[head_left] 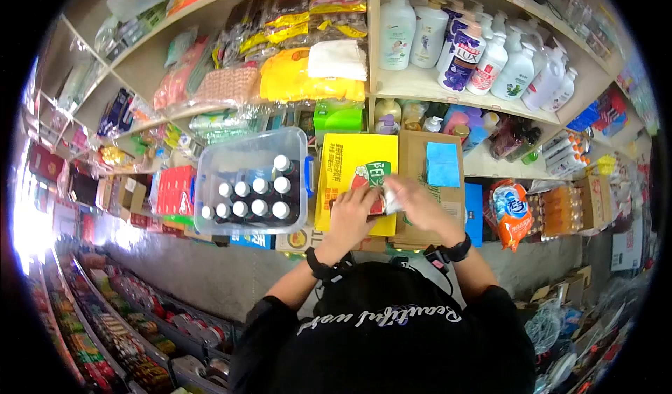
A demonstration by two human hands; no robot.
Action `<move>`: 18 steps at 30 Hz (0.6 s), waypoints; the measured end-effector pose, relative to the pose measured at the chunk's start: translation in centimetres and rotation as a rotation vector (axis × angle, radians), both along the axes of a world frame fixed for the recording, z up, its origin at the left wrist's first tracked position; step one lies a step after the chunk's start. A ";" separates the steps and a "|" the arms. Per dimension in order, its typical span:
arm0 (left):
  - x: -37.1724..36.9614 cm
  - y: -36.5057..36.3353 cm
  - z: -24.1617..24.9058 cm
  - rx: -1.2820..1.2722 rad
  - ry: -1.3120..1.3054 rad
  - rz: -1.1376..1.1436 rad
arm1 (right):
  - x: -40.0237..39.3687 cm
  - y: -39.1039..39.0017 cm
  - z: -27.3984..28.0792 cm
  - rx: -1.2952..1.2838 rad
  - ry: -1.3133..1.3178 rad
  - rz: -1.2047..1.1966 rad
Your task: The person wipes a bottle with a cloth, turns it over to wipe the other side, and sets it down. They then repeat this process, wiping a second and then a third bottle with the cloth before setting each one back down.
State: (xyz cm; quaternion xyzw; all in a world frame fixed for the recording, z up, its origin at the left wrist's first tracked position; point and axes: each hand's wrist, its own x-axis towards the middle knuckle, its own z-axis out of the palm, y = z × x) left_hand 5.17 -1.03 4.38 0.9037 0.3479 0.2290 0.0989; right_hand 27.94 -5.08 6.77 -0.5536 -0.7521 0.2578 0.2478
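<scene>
A yellow box (350,159) with a green-and-red printed panel lies in front of me. My left hand (355,210) is over its lower part, fingers curled around a small dark-and-red object (376,206) that is mostly covered. My right hand (418,203), somewhat blurred, is close beside it, pinching a crumpled white cloth or tissue (393,201) against that object. To the right of the yellow box is a brown cardboard box (413,159) bearing a blue cloth (442,164). Left of them, a clear plastic bin (262,142) contains several dark bottles (260,208) with white caps.
Pump bottles (462,54) line the upper right shelf. Packaged goods (308,16) fill the upper left one. An orange bag (511,212) stands right of the boxes. Racks of goods (133,310) are at lower left. Wire coils and cartons (560,310) sit at lower right.
</scene>
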 end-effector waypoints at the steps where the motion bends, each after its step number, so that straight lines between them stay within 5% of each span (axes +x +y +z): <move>1: 0.2 0.1 -0.2 -0.051 0.009 0.055 | -1.0 -0.1 -1.1 0.179 -0.289 0.108; 3: 0.3 0.7 -0.8 -0.153 0.031 0.156 | -1.7 -0.9 -0.8 0.283 -0.328 0.074; 13: -0.5 2.6 -0.8 -0.112 0.056 -0.031 | 1.5 -1.7 -0.9 0.052 -0.337 0.041; 18: 0.1 3.3 -0.9 -0.108 0.035 -0.106 | -0.3 1.5 -4.1 -0.121 -0.627 -0.008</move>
